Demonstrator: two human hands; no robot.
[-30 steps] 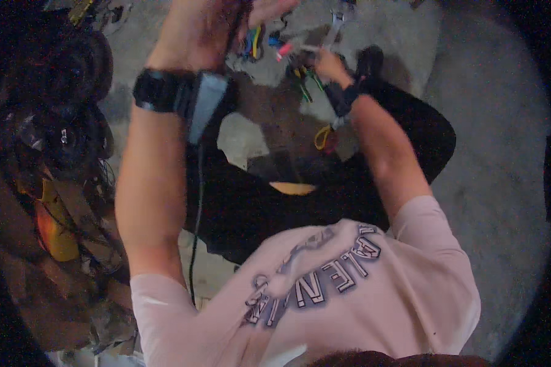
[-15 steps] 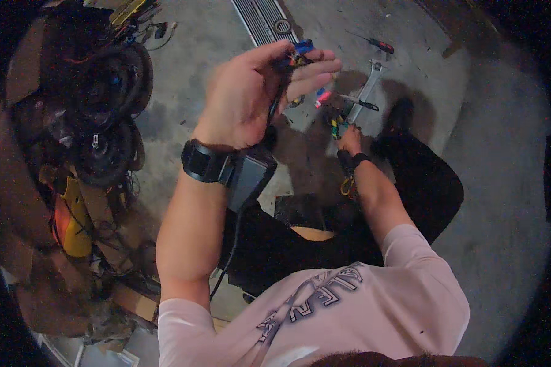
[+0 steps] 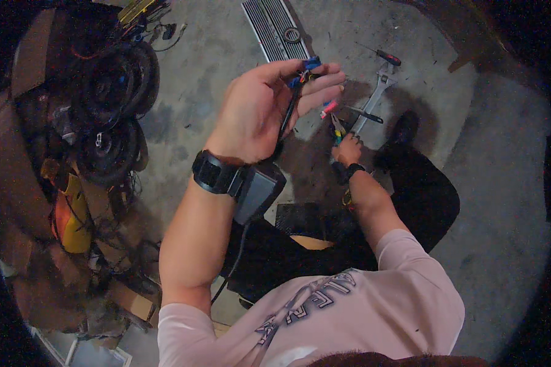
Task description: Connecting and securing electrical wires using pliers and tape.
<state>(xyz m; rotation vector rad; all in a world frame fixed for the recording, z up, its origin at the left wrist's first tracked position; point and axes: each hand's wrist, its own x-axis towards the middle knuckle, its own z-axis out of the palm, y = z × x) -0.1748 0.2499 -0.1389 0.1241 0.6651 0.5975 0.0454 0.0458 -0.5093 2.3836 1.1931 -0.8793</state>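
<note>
Left hand (image 3: 260, 110) raised, fingers pinched on blue-tipped black wire bundle (image 3: 297, 85); right hand (image 3: 348, 148) low, closed round green-handled pliers (image 3: 337, 127).

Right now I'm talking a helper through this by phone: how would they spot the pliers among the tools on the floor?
Start at the ribbed metal grille lying on the concrete floor, then drop down and right to the tools below the long grey wrench. The pliers stand in the right hand, the only tool being gripped, with green-and-yellow handles.
</note>
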